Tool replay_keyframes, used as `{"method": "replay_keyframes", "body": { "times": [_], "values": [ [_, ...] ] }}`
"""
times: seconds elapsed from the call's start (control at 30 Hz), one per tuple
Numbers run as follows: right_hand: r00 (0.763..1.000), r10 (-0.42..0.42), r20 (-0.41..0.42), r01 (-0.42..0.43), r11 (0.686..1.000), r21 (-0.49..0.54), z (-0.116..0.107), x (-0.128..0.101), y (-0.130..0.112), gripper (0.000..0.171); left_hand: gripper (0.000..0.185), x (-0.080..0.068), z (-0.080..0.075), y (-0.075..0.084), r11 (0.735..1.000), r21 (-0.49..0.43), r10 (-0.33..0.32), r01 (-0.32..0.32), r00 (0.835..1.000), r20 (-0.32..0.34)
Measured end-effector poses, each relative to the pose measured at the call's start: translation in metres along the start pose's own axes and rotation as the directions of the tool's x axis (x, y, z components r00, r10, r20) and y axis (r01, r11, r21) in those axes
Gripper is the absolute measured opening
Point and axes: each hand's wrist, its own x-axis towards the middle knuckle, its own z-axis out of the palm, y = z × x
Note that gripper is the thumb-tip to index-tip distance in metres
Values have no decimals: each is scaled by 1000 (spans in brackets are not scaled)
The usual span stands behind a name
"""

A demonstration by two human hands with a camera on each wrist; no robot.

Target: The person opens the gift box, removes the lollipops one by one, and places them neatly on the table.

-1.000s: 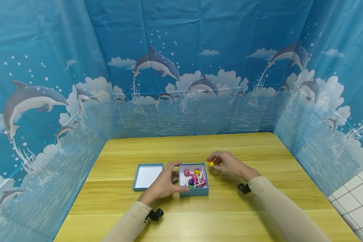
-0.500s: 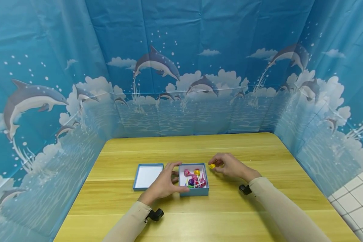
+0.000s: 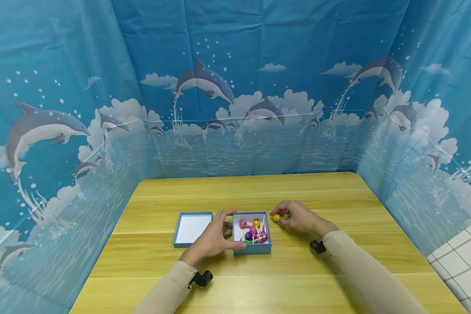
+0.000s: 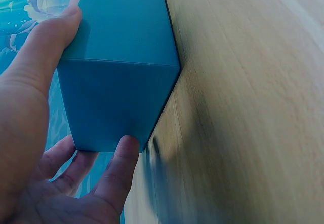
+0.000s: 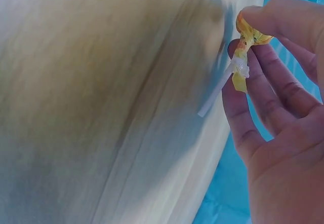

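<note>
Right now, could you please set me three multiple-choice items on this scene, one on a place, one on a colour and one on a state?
1. Where does the lid lie relative to the box?
A. to the box's left on the table
B. on top of the box
C. to the box's right

2. What colour is the lollipop that the right hand holds?
A. green
B. yellow
C. purple

3. What is the left hand doing?
A. lying flat on the table
B. lifting the lid
C. gripping the box's side

Answers: 1 A, the head view shows the white-lined lid left of the box. 2 B, its wrapper is yellow in the head and right wrist views. 3 C, thumb and fingers clasp the box wall in the left wrist view.
</note>
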Motion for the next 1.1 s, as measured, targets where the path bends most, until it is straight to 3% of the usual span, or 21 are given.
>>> {"method": "replay_keyframes", "body": {
  "times": [1.1],
  "values": [
    [1000,-5,-26,5,1000,-10,4,0,-1,27,112,0,1,-1,1000,1,8,-8,1000,-5]
  ]
}}
